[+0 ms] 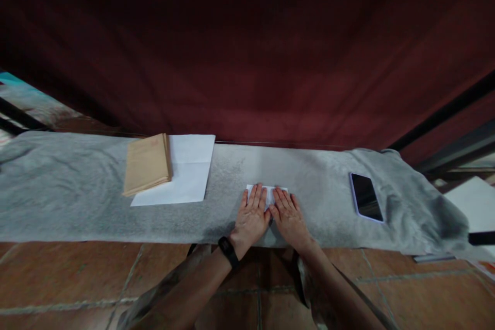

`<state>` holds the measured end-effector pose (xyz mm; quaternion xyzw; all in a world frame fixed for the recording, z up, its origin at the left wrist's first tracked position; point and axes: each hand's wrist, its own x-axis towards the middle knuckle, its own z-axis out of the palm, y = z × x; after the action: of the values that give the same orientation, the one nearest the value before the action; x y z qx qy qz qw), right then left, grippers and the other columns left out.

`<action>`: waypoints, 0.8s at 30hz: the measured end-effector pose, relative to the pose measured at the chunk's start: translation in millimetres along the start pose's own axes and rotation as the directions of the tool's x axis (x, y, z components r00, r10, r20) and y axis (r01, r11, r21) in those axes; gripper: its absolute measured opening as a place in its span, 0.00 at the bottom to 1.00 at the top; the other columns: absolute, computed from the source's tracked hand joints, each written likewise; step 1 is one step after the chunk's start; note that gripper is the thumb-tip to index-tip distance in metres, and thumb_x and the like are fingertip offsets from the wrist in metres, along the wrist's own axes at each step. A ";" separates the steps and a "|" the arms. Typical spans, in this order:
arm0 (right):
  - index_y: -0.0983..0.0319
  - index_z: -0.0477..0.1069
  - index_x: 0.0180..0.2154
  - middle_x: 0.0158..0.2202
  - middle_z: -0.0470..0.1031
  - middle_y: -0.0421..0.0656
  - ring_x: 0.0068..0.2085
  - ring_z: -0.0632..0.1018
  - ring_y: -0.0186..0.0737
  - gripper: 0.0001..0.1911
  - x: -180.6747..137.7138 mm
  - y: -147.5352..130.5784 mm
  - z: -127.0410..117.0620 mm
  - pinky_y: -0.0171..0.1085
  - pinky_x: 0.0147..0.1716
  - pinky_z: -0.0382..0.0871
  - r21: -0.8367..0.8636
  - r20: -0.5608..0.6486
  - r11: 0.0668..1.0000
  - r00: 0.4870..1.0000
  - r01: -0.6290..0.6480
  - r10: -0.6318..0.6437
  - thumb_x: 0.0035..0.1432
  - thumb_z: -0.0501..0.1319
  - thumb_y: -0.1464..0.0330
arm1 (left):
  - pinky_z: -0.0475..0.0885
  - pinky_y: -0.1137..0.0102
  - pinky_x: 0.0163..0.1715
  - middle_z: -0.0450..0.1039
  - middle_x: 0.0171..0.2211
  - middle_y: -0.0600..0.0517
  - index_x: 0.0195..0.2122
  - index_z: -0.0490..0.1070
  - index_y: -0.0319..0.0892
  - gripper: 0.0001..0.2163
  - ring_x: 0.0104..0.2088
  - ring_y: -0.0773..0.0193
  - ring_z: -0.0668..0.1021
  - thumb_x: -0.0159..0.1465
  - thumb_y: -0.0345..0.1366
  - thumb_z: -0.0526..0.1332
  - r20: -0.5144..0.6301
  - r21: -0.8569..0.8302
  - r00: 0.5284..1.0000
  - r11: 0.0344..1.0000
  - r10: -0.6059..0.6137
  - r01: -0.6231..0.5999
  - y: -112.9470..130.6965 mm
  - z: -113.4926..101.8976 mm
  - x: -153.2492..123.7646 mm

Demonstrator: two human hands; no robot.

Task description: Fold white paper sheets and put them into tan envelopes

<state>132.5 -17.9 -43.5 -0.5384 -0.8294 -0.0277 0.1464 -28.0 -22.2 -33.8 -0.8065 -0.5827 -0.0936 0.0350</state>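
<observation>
A small folded white paper (269,192) lies on the grey cloth-covered bench (77,185), mostly hidden under my hands. My left hand (251,215) rests flat on its left part, fingers stretched forward and together. My right hand (288,215) lies flat on its right part, fingers also extended. The two hands touch side by side. A black band sits on my left wrist (228,251).
A stack of tan envelopes (147,163) lies on white sheets (189,175) at the left. A dark phone (365,197) rests face up at the right. Behind the bench hangs a dark red curtain (247,51). Brown floor tiles (77,278) run in front.
</observation>
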 end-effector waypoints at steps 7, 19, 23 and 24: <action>0.66 0.58 0.68 0.69 0.59 0.49 0.69 0.62 0.48 0.27 -1.4 3.7 -0.5 0.50 0.68 0.50 -0.013 -0.016 1.000 1.000 -0.006 0.006 0.74 0.45 0.62 | 0.51 0.54 0.70 0.54 0.70 0.42 0.69 0.55 0.34 0.26 0.71 0.56 0.55 0.72 0.38 0.47 -0.040 -0.026 0.999 0.999 0.032 -0.033 -7.4 -1.1 -0.3; 0.64 0.57 0.69 0.69 0.59 0.46 0.69 0.62 0.47 0.27 -3.2 3.8 -1.6 0.49 0.68 0.51 -0.006 -0.029 0.998 0.998 -0.060 0.059 0.73 0.47 0.62 | 0.52 0.55 0.70 0.53 0.71 0.41 0.69 0.55 0.34 0.26 0.71 0.54 0.56 0.72 0.39 0.47 -0.011 -0.001 1.000 1.000 -0.023 0.023 -13.0 -2.7 -0.3; 0.63 0.55 0.69 0.70 0.59 0.47 0.69 0.62 0.47 0.28 -3.9 5.2 -2.7 0.49 0.67 0.53 0.002 -0.023 0.998 0.998 -0.059 0.059 0.73 0.47 0.61 | 0.52 0.53 0.70 0.53 0.71 0.41 0.70 0.54 0.33 0.26 0.71 0.54 0.56 0.73 0.39 0.45 0.018 0.022 0.999 0.999 -0.044 0.044 -20.1 -3.3 -0.8; 0.63 0.55 0.69 0.70 0.59 0.47 0.69 0.62 0.48 0.28 -3.8 5.5 -3.2 0.50 0.67 0.53 0.005 -0.019 0.998 0.998 -0.059 0.059 0.73 0.47 0.61 | 0.52 0.53 0.70 0.52 0.71 0.41 0.70 0.53 0.33 0.26 0.71 0.54 0.55 0.73 0.39 0.45 0.022 0.024 0.999 0.999 -0.048 0.048 -21.8 -3.4 -0.9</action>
<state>139.5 -19.6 -42.1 -0.5621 -0.8118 -0.0268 0.1560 -49.3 -16.7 -31.9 -0.7928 -0.6033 -0.0785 0.0355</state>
